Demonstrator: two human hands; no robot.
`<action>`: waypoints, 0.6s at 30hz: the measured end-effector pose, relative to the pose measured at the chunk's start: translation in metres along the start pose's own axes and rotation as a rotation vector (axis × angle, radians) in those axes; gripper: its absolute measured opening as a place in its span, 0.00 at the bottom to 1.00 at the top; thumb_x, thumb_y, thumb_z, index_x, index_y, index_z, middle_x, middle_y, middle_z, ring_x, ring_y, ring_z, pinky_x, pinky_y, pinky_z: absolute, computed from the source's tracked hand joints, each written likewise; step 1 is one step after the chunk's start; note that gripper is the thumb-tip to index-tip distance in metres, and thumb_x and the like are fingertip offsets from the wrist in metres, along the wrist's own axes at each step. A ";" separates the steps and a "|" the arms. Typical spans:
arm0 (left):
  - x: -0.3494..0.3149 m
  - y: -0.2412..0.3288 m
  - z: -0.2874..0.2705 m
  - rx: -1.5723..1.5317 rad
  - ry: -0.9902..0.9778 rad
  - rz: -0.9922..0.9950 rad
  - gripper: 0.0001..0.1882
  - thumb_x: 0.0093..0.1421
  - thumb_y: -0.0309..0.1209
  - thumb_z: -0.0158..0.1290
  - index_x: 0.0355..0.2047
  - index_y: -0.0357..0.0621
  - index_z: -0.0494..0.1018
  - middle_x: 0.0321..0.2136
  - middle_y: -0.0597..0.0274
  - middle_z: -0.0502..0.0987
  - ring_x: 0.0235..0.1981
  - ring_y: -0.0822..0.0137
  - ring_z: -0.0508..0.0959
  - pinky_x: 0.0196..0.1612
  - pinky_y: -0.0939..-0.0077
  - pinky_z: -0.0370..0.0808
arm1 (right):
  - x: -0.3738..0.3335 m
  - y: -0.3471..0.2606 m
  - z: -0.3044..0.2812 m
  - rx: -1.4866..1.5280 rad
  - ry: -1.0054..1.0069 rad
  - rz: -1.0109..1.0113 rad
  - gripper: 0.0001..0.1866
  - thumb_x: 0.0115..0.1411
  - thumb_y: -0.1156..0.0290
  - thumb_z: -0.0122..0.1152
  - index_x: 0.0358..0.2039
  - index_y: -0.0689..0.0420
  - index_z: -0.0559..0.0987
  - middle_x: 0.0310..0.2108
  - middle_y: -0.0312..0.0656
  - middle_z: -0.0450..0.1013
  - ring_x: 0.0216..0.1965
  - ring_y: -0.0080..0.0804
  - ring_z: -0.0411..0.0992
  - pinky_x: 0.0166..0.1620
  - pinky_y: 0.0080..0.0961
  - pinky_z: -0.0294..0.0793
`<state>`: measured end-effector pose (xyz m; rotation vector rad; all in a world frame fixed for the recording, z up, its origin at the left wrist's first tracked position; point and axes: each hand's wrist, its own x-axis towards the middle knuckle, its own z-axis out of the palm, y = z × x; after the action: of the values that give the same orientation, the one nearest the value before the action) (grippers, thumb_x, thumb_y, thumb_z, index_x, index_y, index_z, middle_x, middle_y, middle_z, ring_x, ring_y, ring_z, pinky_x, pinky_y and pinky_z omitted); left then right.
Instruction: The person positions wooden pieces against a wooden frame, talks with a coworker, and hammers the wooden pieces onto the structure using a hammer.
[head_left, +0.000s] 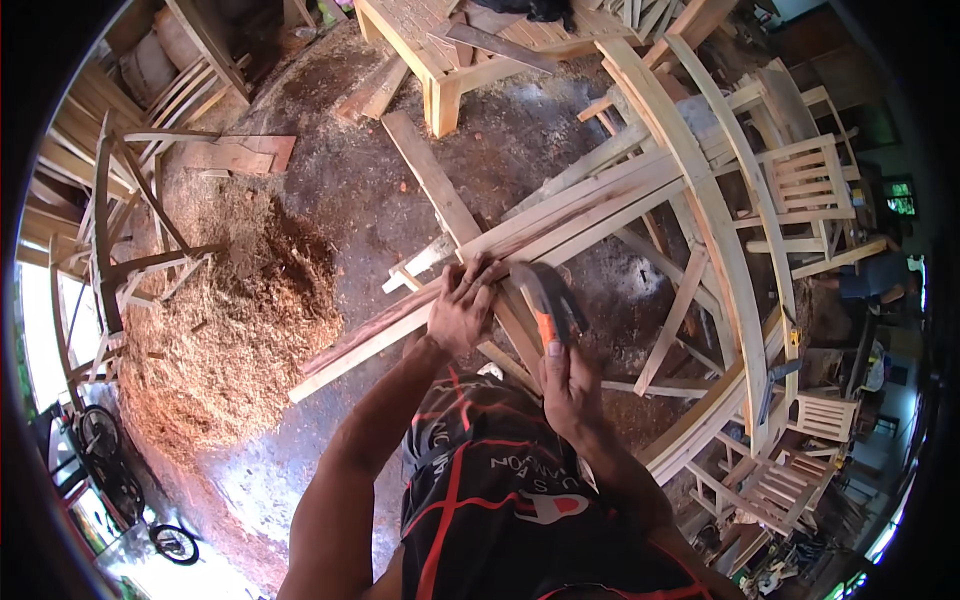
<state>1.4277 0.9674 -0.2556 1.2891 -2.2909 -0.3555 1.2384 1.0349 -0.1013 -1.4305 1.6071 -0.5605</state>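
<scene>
A pair of long boards (574, 222) lies side by side on a slant in front of me, one edge reddish-brown and the other pale. My left hand (462, 310) is on these boards near their middle, its fingers curled over the wood. Whether a small nail is between those fingers cannot be made out. In my right hand (570, 388) is a claw hammer (545, 298), gripped by its orange handle. The dark hammer head is smeared by motion just beside the left fingertips, over the boards. A narrower plank (430, 175) crosses beneath them.
Large curved timbers (690, 170) arch on the right, with slatted chair parts (805, 175) behind. A wooden table (440, 85) stands ahead. Shavings (235, 330) are heaped at left, near a wooden frame (105, 220). A motorbike (115, 470) stands lower left; a person (870, 280) is at far right.
</scene>
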 end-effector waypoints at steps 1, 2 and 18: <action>0.001 -0.001 0.001 -0.005 -0.003 0.001 0.28 0.46 0.34 0.62 0.48 0.37 0.73 0.69 0.54 0.61 0.74 0.53 0.53 0.66 0.33 0.55 | 0.000 0.000 -0.001 0.059 0.011 -0.037 0.19 0.74 0.64 0.44 0.55 0.65 0.73 0.43 0.62 0.76 0.44 0.64 0.76 0.44 0.44 0.76; 0.000 -0.002 0.001 -0.017 0.003 -0.007 0.28 0.46 0.34 0.62 0.48 0.37 0.73 0.69 0.54 0.61 0.74 0.53 0.53 0.66 0.33 0.54 | 0.001 0.002 -0.002 0.120 0.018 -0.044 0.19 0.74 0.65 0.44 0.55 0.65 0.73 0.43 0.62 0.76 0.43 0.63 0.76 0.44 0.43 0.76; 0.004 -0.001 0.001 0.005 0.050 -0.005 0.26 0.47 0.31 0.61 0.48 0.37 0.73 0.68 0.54 0.63 0.73 0.51 0.56 0.65 0.34 0.55 | 0.006 -0.014 -0.009 -0.077 -0.071 0.034 0.20 0.74 0.62 0.43 0.54 0.64 0.73 0.45 0.66 0.75 0.49 0.69 0.72 0.46 0.50 0.74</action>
<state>1.4258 0.9634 -0.2552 1.2923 -2.2486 -0.3156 1.2394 1.0239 -0.0875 -1.4609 1.6091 -0.4278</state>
